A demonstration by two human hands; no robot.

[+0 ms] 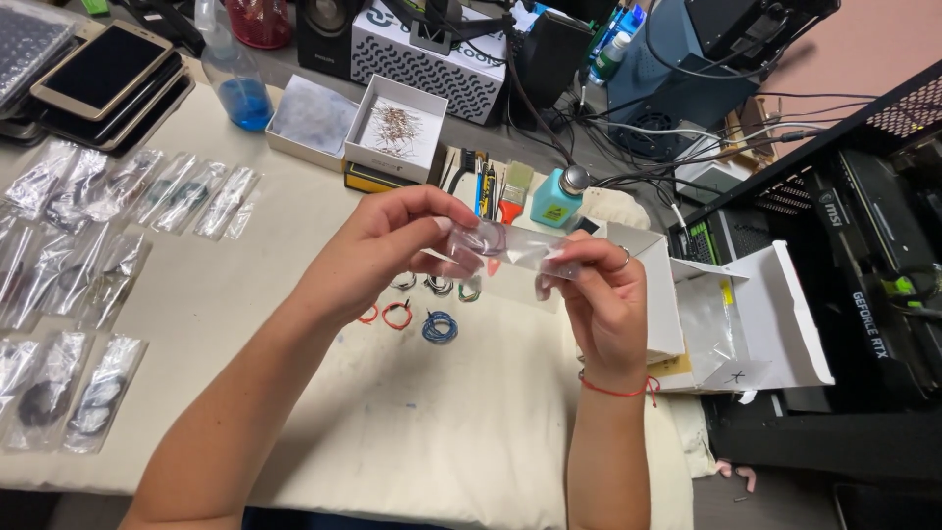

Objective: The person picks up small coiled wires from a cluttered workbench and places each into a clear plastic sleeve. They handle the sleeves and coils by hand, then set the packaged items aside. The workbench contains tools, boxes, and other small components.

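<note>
Clear plastic bag: pinched at both ends, above table's middle.
Left hand: fingers closed on bag's left end.
Right hand: fingertips gripping right end.
Beneath: small wire coils on cloth-covered table.
Left edge: rows of filled bags.
Right edge: open white box.

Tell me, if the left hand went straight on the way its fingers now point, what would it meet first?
Probably the right hand: the left hand points rightward along the small clear plastic bag both hold, and the right-hand fingers pinch its far end. Depth is hard to judge.
</note>
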